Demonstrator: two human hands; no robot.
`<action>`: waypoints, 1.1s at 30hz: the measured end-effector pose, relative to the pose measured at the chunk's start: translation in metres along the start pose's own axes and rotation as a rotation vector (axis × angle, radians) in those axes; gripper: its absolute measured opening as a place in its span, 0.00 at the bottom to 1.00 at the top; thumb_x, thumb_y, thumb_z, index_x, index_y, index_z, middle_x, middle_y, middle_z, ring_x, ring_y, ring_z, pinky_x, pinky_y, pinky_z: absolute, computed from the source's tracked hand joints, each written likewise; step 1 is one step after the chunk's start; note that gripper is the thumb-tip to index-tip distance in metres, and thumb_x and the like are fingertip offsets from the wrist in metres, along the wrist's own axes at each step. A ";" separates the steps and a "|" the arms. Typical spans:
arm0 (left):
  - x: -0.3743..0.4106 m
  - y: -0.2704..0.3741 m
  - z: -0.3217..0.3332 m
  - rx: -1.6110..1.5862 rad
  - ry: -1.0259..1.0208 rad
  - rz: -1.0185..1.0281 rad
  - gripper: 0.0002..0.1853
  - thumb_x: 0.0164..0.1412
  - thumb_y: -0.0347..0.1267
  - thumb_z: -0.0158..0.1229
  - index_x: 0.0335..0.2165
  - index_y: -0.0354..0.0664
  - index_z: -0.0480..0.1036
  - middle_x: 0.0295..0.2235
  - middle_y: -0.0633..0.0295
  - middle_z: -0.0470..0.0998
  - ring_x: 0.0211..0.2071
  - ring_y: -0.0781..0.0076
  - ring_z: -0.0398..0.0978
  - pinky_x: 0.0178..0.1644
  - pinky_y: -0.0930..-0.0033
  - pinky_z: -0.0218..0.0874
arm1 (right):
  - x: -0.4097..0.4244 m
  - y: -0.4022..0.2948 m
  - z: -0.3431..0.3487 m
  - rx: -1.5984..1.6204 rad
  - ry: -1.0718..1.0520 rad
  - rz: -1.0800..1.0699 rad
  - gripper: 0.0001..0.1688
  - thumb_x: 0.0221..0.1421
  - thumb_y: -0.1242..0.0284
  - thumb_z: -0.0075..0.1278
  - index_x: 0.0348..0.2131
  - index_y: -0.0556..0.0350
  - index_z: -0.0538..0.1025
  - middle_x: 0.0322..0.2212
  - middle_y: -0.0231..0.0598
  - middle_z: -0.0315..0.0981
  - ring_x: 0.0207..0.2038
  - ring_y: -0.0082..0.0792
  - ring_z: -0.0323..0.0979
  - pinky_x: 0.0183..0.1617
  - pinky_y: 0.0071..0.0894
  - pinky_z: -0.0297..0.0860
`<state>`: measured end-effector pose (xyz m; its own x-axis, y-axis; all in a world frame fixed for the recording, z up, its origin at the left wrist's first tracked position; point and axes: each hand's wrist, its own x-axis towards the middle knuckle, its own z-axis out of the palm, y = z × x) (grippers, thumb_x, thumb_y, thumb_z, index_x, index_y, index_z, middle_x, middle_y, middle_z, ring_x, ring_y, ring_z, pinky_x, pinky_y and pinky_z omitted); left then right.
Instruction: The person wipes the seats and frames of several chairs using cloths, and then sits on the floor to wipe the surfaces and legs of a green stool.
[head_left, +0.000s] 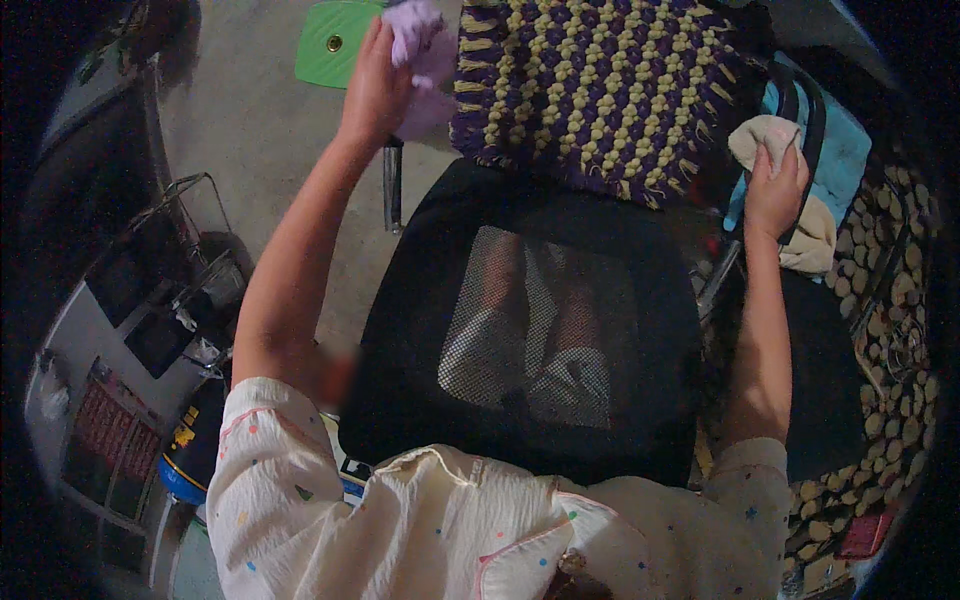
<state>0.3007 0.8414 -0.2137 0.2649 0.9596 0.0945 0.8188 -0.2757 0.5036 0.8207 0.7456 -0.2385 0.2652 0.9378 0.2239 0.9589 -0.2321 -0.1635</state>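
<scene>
At the upper left, my left hand (379, 94) grips a crumpled lilac cloth (427, 105). My right hand (776, 191) holds a folded cream cloth (761, 142) against the black straps or handles of a light-blue bag or fabric item (844, 150). Below that hand, another cream cloth piece (812, 240) hangs at the blue item's lower edge. Between my arms is a black chair back with a mesh panel (532, 322), through which pale fabric and legs show. Beyond it lies a purple and yellow fringed woven mat (592, 90).
A green quilted seat or pad (330, 45) with a round metal fitting lies at the top left on the concrete floor (240, 82). Stacked cut logs (892, 300) line the right side. A metal-framed cart or rack (195, 217) stands at the left.
</scene>
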 end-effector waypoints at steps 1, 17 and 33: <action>-0.014 0.003 -0.002 -0.092 -0.049 -0.077 0.30 0.53 0.18 0.49 0.58 0.32 0.61 0.60 0.37 0.63 0.60 0.37 0.62 0.64 0.52 0.55 | 0.000 0.002 0.001 -0.006 0.011 0.001 0.30 0.60 0.54 0.55 0.54 0.53 0.73 0.51 0.53 0.70 0.51 0.56 0.72 0.50 0.48 0.71; -0.164 0.069 -0.087 -0.227 -0.371 -0.567 0.24 0.57 0.23 0.54 0.54 0.39 0.70 0.48 0.42 0.74 0.52 0.42 0.71 0.56 0.55 0.62 | -0.116 -0.013 -0.085 0.260 -0.355 0.023 0.24 0.63 0.75 0.49 0.56 0.66 0.69 0.56 0.58 0.65 0.61 0.56 0.60 0.66 0.46 0.56; -0.138 0.106 0.017 0.114 -1.096 0.237 0.27 0.57 0.34 0.58 0.56 0.49 0.70 0.63 0.58 0.62 0.65 0.51 0.57 0.67 0.37 0.48 | -0.154 -0.120 0.031 0.553 -0.950 -0.643 0.18 0.55 0.76 0.46 0.45 0.50 0.79 0.40 0.44 0.74 0.45 0.51 0.71 0.49 0.49 0.69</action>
<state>0.3596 0.6785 -0.1880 0.6783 0.3310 -0.6560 0.7152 -0.5022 0.4861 0.6617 0.6368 -0.2834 -0.6257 0.7094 -0.3243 0.6565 0.2544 -0.7101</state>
